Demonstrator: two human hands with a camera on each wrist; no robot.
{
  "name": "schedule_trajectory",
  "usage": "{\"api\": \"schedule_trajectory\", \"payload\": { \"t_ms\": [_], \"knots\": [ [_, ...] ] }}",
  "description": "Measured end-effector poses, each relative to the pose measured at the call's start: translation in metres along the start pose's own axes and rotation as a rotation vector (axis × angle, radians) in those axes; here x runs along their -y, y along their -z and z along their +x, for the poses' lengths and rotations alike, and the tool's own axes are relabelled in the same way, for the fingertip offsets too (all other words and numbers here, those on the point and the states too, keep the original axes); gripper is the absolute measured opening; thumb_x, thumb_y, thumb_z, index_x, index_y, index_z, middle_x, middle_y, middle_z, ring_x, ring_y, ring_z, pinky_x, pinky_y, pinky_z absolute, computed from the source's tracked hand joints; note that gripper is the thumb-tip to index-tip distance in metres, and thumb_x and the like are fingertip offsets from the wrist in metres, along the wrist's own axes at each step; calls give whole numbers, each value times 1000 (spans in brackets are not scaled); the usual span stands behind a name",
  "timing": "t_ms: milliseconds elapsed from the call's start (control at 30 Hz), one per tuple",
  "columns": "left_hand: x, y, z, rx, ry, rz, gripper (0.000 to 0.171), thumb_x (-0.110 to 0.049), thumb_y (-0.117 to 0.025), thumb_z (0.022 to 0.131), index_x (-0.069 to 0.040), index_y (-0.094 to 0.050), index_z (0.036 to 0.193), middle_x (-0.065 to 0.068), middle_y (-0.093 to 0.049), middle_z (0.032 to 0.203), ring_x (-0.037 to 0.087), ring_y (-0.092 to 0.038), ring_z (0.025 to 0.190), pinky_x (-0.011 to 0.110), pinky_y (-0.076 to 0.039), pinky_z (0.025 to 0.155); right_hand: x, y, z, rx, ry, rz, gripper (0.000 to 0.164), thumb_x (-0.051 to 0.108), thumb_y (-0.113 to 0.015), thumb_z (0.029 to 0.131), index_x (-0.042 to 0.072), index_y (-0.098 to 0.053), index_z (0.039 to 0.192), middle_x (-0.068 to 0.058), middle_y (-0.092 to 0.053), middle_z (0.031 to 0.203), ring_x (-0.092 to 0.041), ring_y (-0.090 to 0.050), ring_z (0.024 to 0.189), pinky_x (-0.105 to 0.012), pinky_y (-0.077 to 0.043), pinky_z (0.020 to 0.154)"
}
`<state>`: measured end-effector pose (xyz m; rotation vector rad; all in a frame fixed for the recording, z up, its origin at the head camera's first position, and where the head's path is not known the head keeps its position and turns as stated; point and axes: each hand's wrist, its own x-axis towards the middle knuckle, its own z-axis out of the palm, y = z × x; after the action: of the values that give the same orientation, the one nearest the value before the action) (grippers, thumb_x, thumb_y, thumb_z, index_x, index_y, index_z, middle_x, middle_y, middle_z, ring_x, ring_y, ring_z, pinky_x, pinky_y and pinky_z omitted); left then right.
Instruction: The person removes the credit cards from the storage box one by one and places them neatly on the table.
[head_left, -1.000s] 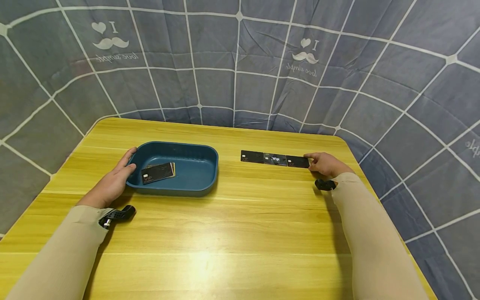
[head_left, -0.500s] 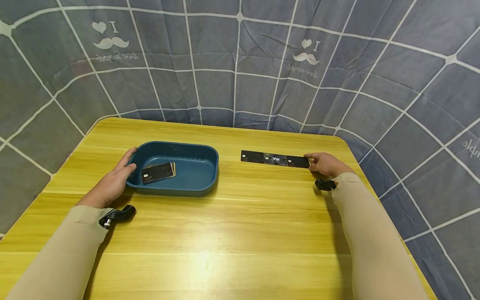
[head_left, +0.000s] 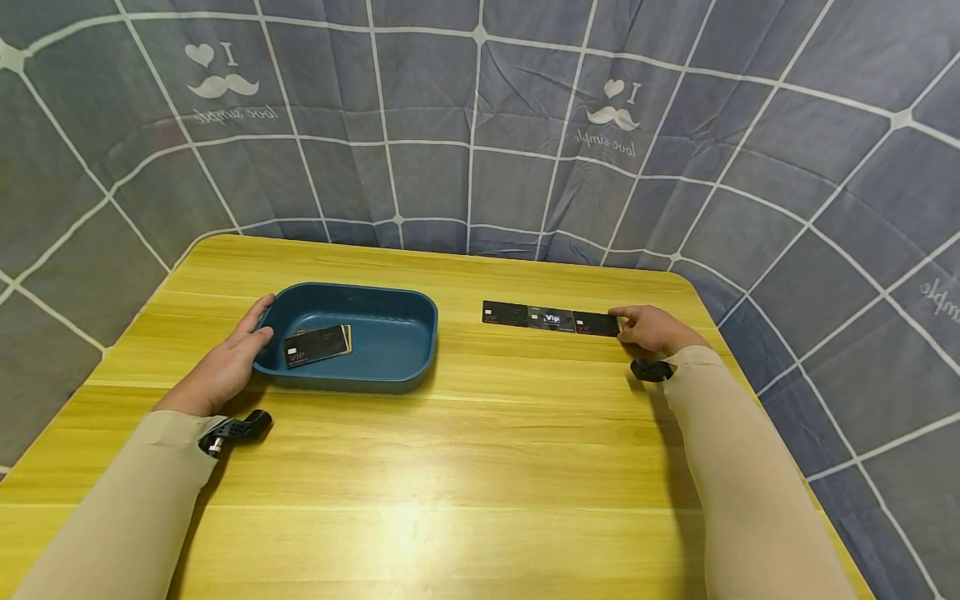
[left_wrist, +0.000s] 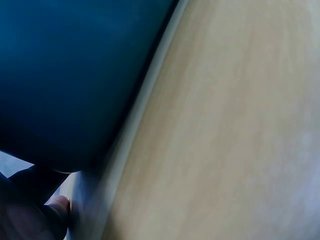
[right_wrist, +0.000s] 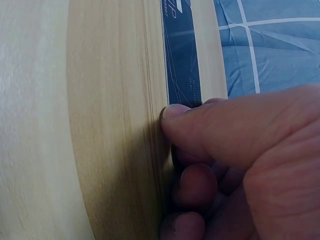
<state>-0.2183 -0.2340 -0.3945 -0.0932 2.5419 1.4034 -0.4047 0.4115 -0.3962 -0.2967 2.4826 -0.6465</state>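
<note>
Tabletop (head_left: 450, 467) unchanged, hands (head_left: 213, 367) (head_left: 654, 330) still touch tray (head_left: 348, 384) and end card (head_left: 594, 323).

A blue, rounded rectangular tray (head_left: 393, 342) stands upright left of centre, holding a slanted, overlapping stack of cards (head_left: 318, 346) topped by a black one. Three dark cards (head_left: 551, 318) lie flat, end to end, right of centre.

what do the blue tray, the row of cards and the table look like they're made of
Blue tray: probably moulded plastic, smooth and satin, judging by its even colour and rounded corners.
Row of cards: likely thin plastic with a smooth printed face; coated paper is possible.
Table: wood or wood-look laminate, since grain shows; bright glare suggests a glossy finish.
</note>
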Motion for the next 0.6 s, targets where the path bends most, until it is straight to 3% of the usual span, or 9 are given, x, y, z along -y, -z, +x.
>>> {"api": "schedule_trajectory", "payload": {
  "t_ms": [300, 600],
  "knots": [
    [0, 0, 0, 0, 5, -3, 62, -46, -17, 115, -37, 15, 168, 10, 20, 176, 52, 13, 160, 83, 3, 119, 0, 0, -1, 8, -13, 37, 66, 9, -56, 104, 4, -32, 165, -11, -64, 92, -17, -55, 64, -32, -48, 61],
    [1, 0, 0, 4, 9, -5, 62, -47, -17, 115, -41, 15, 167, 8, 22, 176, 51, 15, 160, 82, 3, 119, 4, 0, -4, -12, -5, 13, 66, 13, -60, 104, 3, -34, 164, -17, -65, 106, -20, -60, 75, -33, -50, 64]
  ]
}}
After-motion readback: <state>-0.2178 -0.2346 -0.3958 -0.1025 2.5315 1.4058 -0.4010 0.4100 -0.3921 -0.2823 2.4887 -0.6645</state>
